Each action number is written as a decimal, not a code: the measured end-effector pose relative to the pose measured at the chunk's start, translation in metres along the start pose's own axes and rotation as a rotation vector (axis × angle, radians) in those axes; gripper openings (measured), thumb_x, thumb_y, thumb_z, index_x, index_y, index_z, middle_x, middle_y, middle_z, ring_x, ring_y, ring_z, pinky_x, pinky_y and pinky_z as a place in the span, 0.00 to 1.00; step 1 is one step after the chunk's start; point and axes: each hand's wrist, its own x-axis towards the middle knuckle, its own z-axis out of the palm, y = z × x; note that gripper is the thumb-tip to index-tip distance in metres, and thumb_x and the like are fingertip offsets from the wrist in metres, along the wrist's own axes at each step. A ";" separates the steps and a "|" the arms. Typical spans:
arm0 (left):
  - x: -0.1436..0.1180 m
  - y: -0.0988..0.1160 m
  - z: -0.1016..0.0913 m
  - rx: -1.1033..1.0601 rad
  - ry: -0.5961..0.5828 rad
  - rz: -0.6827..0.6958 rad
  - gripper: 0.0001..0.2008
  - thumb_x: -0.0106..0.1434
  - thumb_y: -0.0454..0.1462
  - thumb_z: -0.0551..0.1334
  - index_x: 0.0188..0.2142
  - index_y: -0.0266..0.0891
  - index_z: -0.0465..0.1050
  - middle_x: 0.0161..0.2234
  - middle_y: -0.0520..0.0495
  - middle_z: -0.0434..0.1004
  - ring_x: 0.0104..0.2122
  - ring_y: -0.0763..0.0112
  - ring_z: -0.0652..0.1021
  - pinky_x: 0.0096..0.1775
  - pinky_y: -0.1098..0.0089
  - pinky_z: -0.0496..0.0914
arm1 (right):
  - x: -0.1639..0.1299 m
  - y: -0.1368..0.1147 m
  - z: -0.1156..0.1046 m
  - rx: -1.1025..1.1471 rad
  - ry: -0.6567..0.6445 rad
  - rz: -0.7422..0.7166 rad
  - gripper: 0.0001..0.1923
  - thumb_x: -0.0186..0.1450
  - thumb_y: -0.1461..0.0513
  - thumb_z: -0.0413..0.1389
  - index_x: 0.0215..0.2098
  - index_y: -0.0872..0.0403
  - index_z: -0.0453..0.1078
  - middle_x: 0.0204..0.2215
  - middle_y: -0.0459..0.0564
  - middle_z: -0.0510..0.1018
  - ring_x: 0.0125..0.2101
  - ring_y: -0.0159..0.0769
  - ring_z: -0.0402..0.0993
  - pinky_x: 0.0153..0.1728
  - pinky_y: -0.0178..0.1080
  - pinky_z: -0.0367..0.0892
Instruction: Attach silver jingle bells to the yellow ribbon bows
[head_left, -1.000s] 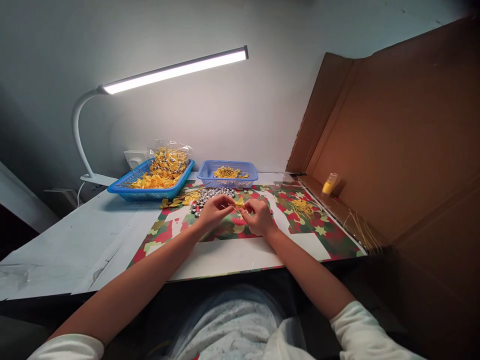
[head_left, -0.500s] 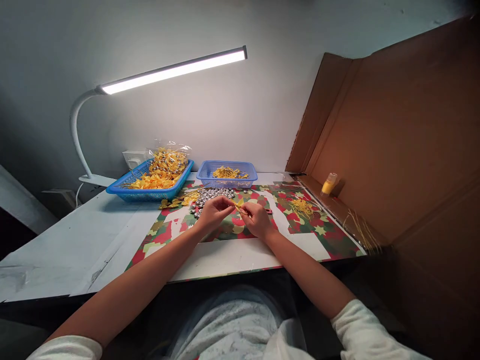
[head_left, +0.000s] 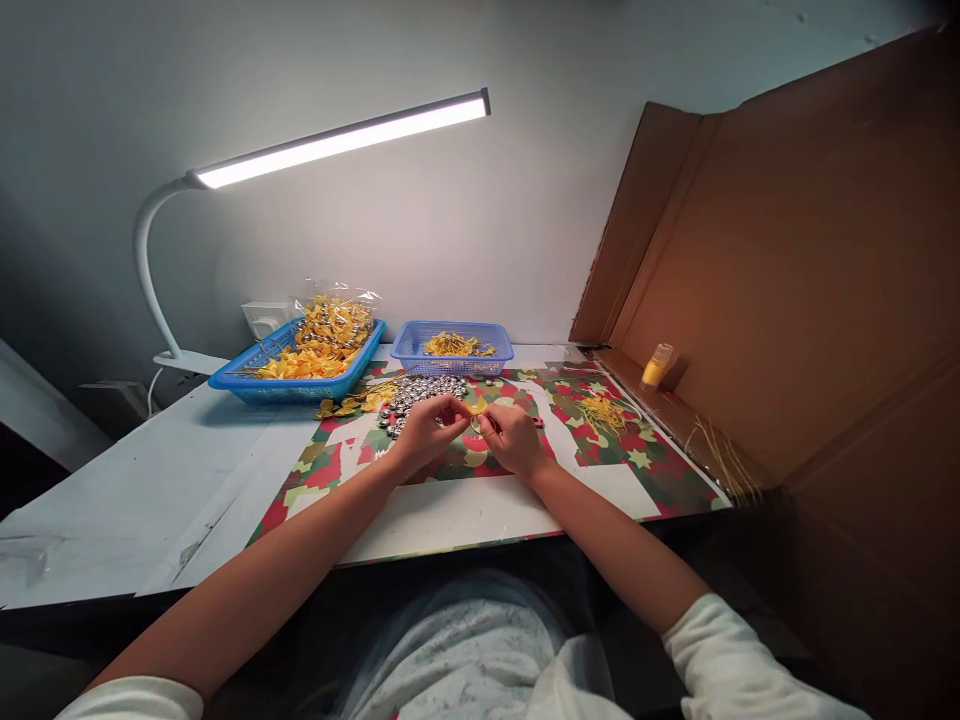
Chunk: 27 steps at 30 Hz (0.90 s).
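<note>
Both grips pinch yellow bow (head_left: 477,407) between left hand (head_left: 424,432), right hand (head_left: 516,437).

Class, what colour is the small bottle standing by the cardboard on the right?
Yellow, with a pale cap: the bottle, clearest in the head view.

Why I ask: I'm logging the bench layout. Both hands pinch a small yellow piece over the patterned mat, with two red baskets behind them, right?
Not quite: the two baskets are blue, as the head view shows. The left hand and right hand do pinch a small yellow piece over the patterned mat.
</note>
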 end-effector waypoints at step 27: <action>-0.005 0.003 0.001 0.406 0.036 0.268 0.04 0.60 0.36 0.60 0.30 0.38 0.71 0.27 0.50 0.71 0.27 0.73 0.70 0.29 0.72 0.64 | -0.001 0.004 0.004 0.078 0.026 -0.084 0.16 0.65 0.58 0.45 0.20 0.53 0.57 0.18 0.43 0.63 0.21 0.30 0.55 0.28 0.35 0.52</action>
